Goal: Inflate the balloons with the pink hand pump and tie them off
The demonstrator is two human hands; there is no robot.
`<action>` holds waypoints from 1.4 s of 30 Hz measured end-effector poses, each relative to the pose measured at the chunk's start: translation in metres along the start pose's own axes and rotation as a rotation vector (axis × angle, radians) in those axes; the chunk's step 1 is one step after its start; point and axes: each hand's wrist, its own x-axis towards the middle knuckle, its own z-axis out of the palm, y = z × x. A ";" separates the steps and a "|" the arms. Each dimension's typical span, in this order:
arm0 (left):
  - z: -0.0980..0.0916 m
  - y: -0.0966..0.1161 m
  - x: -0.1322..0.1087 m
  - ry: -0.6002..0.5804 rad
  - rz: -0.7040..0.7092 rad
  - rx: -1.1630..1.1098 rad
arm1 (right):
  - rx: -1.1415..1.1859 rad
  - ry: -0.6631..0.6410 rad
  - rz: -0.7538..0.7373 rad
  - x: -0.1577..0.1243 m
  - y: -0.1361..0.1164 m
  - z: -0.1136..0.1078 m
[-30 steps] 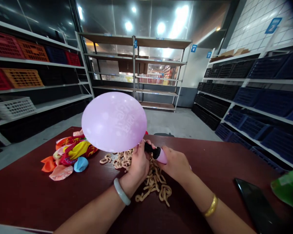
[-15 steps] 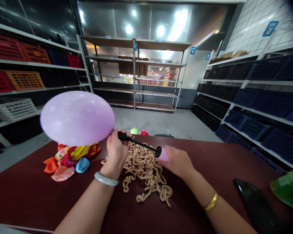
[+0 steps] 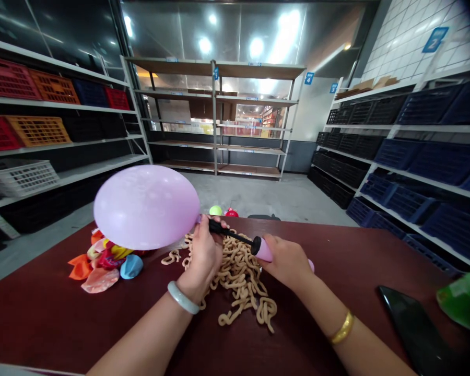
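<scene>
A swollen light purple balloon (image 3: 147, 207) hangs over the table's left half, its neck at the fingers of my left hand (image 3: 206, 248). That hand is closed around the black end of a balloon pump (image 3: 241, 238). My right hand (image 3: 288, 261) wraps the pump's pink-purple barrel, part of which sticks out behind the palm. A short length of black rod shows between my hands. Below them lies a heap of tan, worm-like strands (image 3: 235, 271), partly hidden by my left hand. Limp balloons (image 3: 102, 279) in orange, pink, yellow, red and blue lie to the left.
On the right of the dark red table (image 3: 317, 334) are a black phone (image 3: 413, 329) and a green object (image 3: 462, 300), cut off by the frame. Lime (image 3: 215, 210) and red (image 3: 231, 212) round things show beyond the far edge. Shelves with crates (image 3: 434, 162) stand around.
My left hand has come right, nearer my right hand, and less of the pump rod shows. The balloon has shifted right and slightly down with it. My right hand has barely moved.
</scene>
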 end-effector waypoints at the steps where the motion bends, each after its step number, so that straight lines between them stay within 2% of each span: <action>1: 0.002 -0.005 -0.007 -0.012 -0.022 0.007 | 0.007 -0.003 0.009 0.000 -0.003 -0.001; 7: 0.013 -0.028 -0.041 -0.112 -0.116 0.057 | 0.063 -0.016 0.075 -0.001 -0.020 -0.009; 11: 0.014 -0.029 -0.046 -0.106 -0.113 0.053 | 0.069 -0.011 0.079 -0.001 -0.022 -0.009; 16: 0.016 -0.021 -0.044 -0.115 -0.103 0.076 | 0.112 0.015 0.053 -0.001 -0.024 -0.005; 21: 0.014 0.000 -0.019 -0.049 0.017 0.067 | 0.135 0.011 0.036 0.001 -0.020 -0.002; 26: -0.002 0.033 0.022 0.010 0.105 0.019 | 0.055 0.003 -0.001 0.004 -0.005 0.002; 29: -0.009 0.043 0.033 0.052 0.100 -0.001 | 0.028 -0.009 -0.029 0.005 0.002 0.002; 32: -0.011 0.037 0.032 0.049 0.076 -0.016 | -0.006 -0.025 -0.015 0.004 0.007 0.002; 36: -0.009 0.018 0.022 0.017 0.069 -0.014 | -0.023 -0.051 0.013 0.003 0.008 0.001; 42: 0.001 -0.010 -0.009 -0.016 -0.031 0.016 | 0.018 -0.068 0.041 0.001 -0.007 -0.002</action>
